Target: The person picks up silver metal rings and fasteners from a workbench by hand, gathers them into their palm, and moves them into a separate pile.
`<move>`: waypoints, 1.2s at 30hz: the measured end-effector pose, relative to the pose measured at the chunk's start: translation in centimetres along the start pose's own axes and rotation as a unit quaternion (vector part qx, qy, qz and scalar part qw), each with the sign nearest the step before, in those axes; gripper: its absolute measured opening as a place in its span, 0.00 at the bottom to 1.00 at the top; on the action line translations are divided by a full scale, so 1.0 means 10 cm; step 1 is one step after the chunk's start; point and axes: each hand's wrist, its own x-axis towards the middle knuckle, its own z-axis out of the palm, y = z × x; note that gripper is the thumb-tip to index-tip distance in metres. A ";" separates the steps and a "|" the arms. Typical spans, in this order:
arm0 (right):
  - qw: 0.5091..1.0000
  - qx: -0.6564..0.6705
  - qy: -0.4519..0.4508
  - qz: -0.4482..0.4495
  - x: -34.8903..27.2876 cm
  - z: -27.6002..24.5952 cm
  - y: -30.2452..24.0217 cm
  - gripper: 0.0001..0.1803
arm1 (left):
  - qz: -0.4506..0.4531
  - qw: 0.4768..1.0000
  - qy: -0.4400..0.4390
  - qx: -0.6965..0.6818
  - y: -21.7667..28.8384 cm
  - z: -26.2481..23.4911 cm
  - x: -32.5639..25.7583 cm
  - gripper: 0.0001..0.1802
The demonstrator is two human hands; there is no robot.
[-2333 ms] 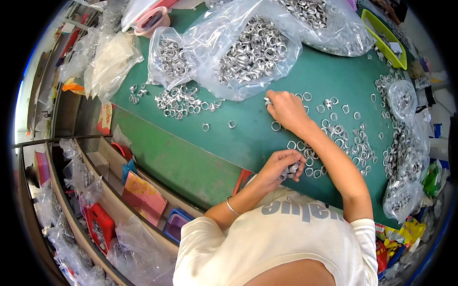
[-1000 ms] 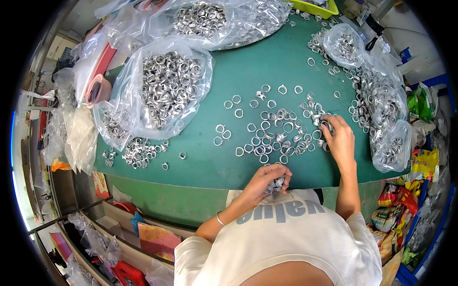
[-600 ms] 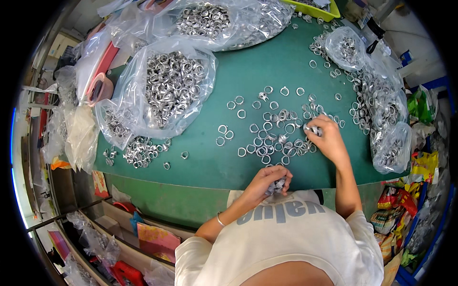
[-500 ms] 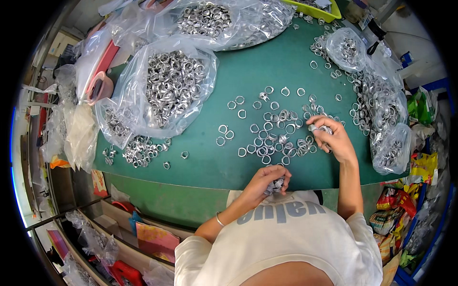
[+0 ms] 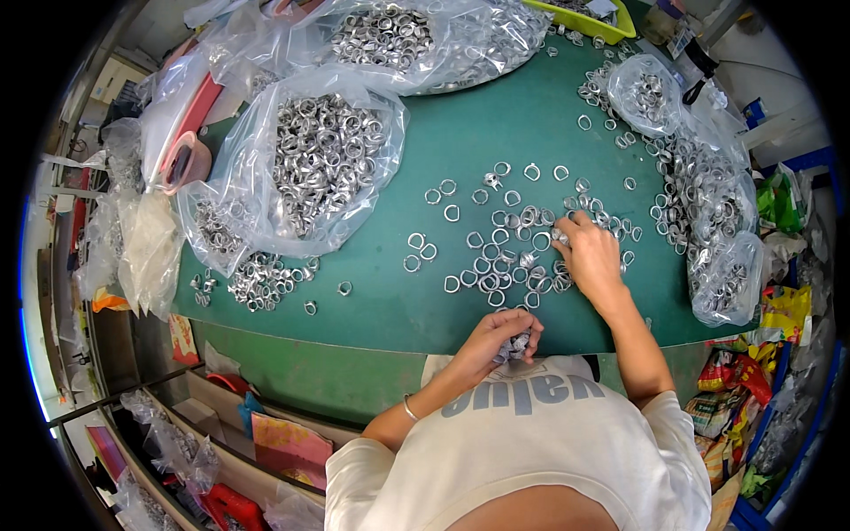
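Moved: right hand slid left over scattered small silver metal rings, pinching one.
Left hand: closed around gathered rings at the green surface near edge.

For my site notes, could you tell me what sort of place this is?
Probably a small workshop sorting bench: a green table strewn with loose metal rings, with clear plastic bags of rings around it.

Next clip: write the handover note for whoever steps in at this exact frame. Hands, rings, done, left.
Left hand: closed on a small stack of metal rings at the table's near edge.
Right hand: fingers pinching one ring in the loose rings spread on the green table.
Done: a handful gathered in the left hand.
Left: many loose rings remain on the table; the clear bags of rings lie beyond.
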 end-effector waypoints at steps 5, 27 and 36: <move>0.991 0.132 0.026 0.000 -0.01 -0.02 0.20 0.10 | 0.000 1.000 -0.005 -0.006 -0.02 -0.02 0.00 0.11; 0.908 0.406 -0.003 0.099 0.00 -0.15 0.35 0.10 | -0.010 1.000 -0.010 -0.021 -0.03 -0.10 0.01 0.11; 0.360 0.906 0.096 0.199 -0.48 -0.78 0.80 0.10 | -0.017 1.000 -0.012 -0.014 -0.01 -0.08 0.02 0.11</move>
